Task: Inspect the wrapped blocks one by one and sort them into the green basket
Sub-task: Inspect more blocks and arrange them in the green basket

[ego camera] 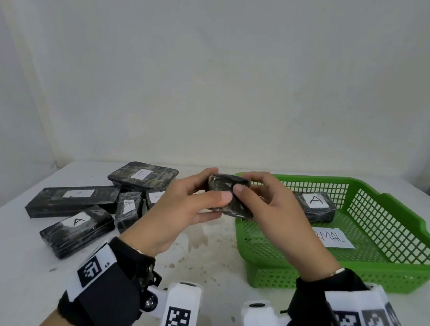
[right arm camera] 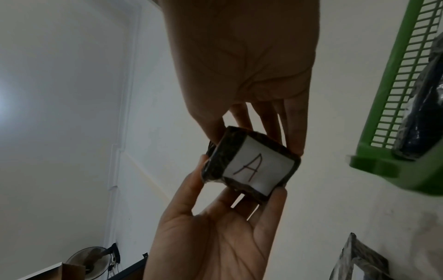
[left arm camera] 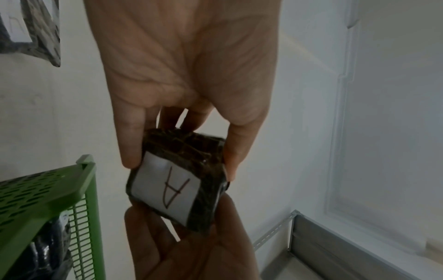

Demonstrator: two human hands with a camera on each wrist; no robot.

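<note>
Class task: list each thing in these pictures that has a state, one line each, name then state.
held block: off the table, label A facing down
left hand: grips held block
right hand: grips held block
green basket: holds one block
block in basket: lying flat, label A up

An "A" is written on the white label of the held block [left arm camera: 176, 181]. In the head view, "A" is read on the basket block [ego camera: 315, 205], "B" on the rear block [ego camera: 143, 174], "RMAL" on a paper slip [ego camera: 334, 238].
</note>
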